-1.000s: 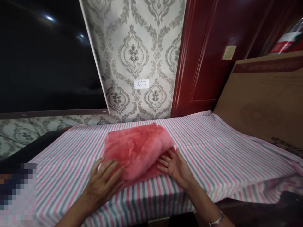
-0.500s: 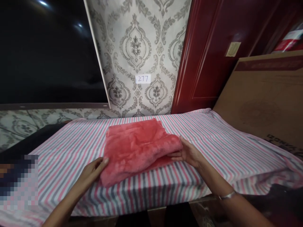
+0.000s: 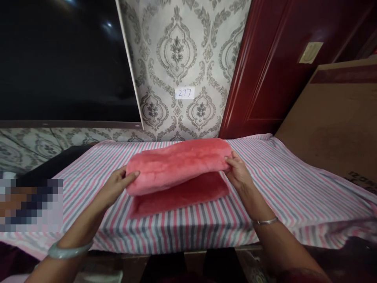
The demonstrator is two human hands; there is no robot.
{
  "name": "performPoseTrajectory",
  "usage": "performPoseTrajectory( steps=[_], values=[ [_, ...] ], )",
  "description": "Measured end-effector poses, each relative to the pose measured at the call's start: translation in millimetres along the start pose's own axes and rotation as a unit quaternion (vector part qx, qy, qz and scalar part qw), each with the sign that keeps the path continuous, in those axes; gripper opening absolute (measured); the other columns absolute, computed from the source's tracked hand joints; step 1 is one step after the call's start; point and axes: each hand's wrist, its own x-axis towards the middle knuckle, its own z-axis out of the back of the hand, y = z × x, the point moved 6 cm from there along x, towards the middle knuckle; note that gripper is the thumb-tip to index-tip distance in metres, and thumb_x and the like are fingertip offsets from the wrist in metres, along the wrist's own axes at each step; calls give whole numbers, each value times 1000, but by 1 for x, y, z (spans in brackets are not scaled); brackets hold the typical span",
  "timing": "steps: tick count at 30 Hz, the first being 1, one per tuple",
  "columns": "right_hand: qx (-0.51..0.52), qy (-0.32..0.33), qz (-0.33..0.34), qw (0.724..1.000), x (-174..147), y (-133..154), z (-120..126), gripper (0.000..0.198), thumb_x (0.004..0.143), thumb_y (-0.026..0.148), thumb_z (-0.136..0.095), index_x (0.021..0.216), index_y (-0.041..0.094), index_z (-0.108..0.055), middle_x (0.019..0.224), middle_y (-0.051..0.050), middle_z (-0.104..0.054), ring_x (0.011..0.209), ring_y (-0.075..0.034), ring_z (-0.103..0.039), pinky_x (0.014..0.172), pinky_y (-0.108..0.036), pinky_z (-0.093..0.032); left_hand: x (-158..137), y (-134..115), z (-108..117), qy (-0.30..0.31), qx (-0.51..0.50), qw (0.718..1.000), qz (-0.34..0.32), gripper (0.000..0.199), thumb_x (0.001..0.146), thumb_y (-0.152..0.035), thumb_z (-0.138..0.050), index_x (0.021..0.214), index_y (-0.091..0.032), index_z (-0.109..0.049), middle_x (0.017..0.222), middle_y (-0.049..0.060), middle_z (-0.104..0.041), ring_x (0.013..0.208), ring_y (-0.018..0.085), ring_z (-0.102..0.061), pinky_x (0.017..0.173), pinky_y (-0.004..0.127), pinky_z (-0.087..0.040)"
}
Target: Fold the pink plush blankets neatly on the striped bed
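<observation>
While both hands (image 3: pixel 240 173) pinch its raised fold (image 3: pixel 165 175), plush coral-pink cloth (image 3: pixel 188 153) gapes at front, darker layer (image 3: pixel 182 194) beneath.

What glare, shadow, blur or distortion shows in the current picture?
Head view: glare spots on the screen, shade beneath the raised layer of the red cloth, soft lettering on the cardboard box, a pixelated patch at left; the red panel leans, perhaps from lens distortion; the 277 label is legible.

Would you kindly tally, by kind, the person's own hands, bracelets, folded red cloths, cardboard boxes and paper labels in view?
Hands: 2 (left hand, right hand)
Bracelets: 2 (pale bangle, silver bracelet)
Folded red cloth: 1
Cardboard box: 1
Paper label: 1
Total: 7
</observation>
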Motion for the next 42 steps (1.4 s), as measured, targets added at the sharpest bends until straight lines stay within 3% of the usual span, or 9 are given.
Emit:
performPoseTrajectory(
  steps=[4, 7, 11, 15, 22, 26, 35, 39, 42],
  values=[
    [-37, -32, -99, 994, -36, -40, 36, 32, 56, 15, -70, 87, 23, -64, 69, 4, -70, 57, -14, -62, 57, -24, -50, -3, 22, -10, 58, -67, 993, 75, 62, 52, -53, -88, 99, -16, -70, 94, 12, -76, 89, 31, -71, 75, 34, -58],
    [-36, -19, -191, 981, -55, -59, 55, 36, 61, 22, -72, 96, 23, -66, 86, -1, -76, 74, -20, -70, 67, -30, -55, -17, 57, -22, 125, -159, 962, 185, 62, 56, -43, -88, 109, -15, -70, 101, 13, -76, 101, 34, -71, 85, 39, -59],
    [-50, 48, -265, 962, -46, -54, 50, 34, 78, 47, -63, 101, 22, -67, 99, -8, -77, 94, -27, -73, 80, -39, -57, -21, 80, -19, 63, -256, 925, 272, 53, 66, -38, -81, 111, -14, -69, 103, 13, -77, 104, 34, -70, 87, 39, -60],
    [-117, 61, -277, 952, -15, -56, 43, 35, 80, 51, -63, 95, 20, -67, 92, -9, -77, 89, -26, -73, 80, -38, -57, -15, 78, -22, 29, -299, 897, 326, 44, 72, -25, -74, 114, -12, -68, 101, 13, -77, 98, 32, -73, 81, 38, -62],
    [-162, 42, -210, 963, 29, -60, 20, 60, 63, 25, -77, 120, 24, -57, 94, -3, -75, 78, -21, -72, 76, -35, -57, 17, 54, -32, -7, -264, 950, 167, 73, 55, -11, -79, 124, -19, -59, 108, 10, -74, 87, 27, -74, 68, 33, -61],
    [-160, 40, -69, 984, 36, -53, 15, 75, 64, 25, -71, 135, 28, -50, 123, -2, -70, 98, -20, -70, 86, -33, -56, 32, 48, -21, -73, -223, 971, 43, 78, 53, -13, -77, 128, -24, -57, 114, 5, -72, 91, 22, -72, 68, 23, -58],
    [-180, -22, -184, 966, 14, -87, 59, 73, 72, 31, -74, 139, 23, -47, 92, -3, -76, 83, -22, -74, 79, -35, -60, 12, 80, -22, -64, -257, 946, 188, 69, 59, -9, -81, 123, -17, -58, 105, 12, -74, 84, 26, -74, 66, 30, -61],
    [-226, 8, -191, 955, 1, -70, 54, 76, 77, 44, -73, 145, 26, -43, 105, -6, -75, 98, -26, -72, 88, -42, -58, -8, 78, -18, -59, -208, 956, 196, 86, 65, -26, -85, 141, -21, -45, 119, 15, -69, 96, 28, -72, 74, 33, -61],
    [-329, 52, -94, 938, -5, -60, 49, 77, 71, 47, -77, 140, 27, -50, 132, -8, -65, 125, -30, -58, 106, -46, -48, -18, 81, -18, -42, -145, 977, 149, 98, 60, -35, -88, 145, -26, -41, 140, 14, -57, 124, 32, -59, 95, 36, -55]
  ],
)
